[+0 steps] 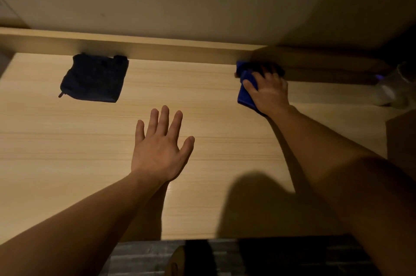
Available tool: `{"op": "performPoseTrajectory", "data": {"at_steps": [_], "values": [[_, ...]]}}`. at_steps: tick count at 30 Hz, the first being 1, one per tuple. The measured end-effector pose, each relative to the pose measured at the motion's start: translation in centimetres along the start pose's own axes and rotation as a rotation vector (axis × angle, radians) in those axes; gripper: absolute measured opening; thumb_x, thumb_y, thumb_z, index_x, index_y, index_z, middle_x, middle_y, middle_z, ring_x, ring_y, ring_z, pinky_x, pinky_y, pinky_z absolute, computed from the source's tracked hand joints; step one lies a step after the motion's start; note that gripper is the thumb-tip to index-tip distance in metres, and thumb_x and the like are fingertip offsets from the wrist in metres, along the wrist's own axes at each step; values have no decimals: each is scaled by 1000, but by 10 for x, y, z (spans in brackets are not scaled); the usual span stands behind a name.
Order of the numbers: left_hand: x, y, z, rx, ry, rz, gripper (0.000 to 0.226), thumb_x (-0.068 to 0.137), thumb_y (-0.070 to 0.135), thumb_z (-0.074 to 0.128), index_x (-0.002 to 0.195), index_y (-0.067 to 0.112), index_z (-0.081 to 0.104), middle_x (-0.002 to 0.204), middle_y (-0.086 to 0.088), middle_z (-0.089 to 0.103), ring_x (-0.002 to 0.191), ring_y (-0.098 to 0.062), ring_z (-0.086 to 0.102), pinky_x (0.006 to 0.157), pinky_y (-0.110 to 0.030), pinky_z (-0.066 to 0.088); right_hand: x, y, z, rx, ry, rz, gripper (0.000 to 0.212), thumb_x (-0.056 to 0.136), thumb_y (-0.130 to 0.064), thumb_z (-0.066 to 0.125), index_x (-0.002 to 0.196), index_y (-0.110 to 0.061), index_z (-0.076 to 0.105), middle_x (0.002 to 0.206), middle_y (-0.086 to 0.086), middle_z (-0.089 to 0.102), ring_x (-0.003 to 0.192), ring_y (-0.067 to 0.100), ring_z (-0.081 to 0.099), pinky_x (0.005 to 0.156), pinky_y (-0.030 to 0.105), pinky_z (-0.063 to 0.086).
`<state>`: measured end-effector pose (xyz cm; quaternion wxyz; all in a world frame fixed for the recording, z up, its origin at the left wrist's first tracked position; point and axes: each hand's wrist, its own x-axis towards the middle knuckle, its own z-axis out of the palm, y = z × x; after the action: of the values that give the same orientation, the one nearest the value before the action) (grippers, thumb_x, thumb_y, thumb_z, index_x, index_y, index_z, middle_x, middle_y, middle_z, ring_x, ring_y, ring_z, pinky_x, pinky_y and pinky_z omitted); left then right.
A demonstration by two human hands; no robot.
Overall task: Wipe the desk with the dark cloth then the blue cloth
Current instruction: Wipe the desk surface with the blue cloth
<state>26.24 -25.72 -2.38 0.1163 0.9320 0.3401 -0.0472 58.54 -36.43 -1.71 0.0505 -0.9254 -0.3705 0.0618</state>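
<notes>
The dark cloth (94, 77) lies folded flat at the back left of the light wooden desk (67, 152), touching the raised back ledge. My right hand (267, 91) presses on the blue cloth (245, 90) at the back right, fingers spread over it and curled at its far edge. Most of the blue cloth is hidden under the hand. My left hand (159, 145) rests flat on the middle of the desk, fingers apart, holding nothing.
A raised wooden ledge (157, 47) runs along the back of the desk under a plain wall. A pale, blurred object (394, 89) stands at the far right. A brown box corner (403, 140) sits at the right edge. The desk's front edge is near the bottom.
</notes>
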Motion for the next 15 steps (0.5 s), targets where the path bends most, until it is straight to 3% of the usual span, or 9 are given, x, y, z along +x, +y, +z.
{"op": "performPoseTrajectory", "data": {"at_steps": [6,15], "values": [[1,0,-1,1,-15,-6,79,102,75,6,170,37,-11,177,0,-20,162,-23,-26,131,-54,-11,2,5,-2,-62,-105,-27,77,93,-85,26,161,-49,15,174,5,8,160,30,-2,125,56,5],[1,-2,0,-7,-2,-6,79,103,76,7,170,37,-8,178,0,-17,163,-22,-23,131,-53,-11,-35,14,3,-84,-89,-84,78,90,-89,19,160,-57,3,175,1,6,160,30,0,125,58,9]]}}
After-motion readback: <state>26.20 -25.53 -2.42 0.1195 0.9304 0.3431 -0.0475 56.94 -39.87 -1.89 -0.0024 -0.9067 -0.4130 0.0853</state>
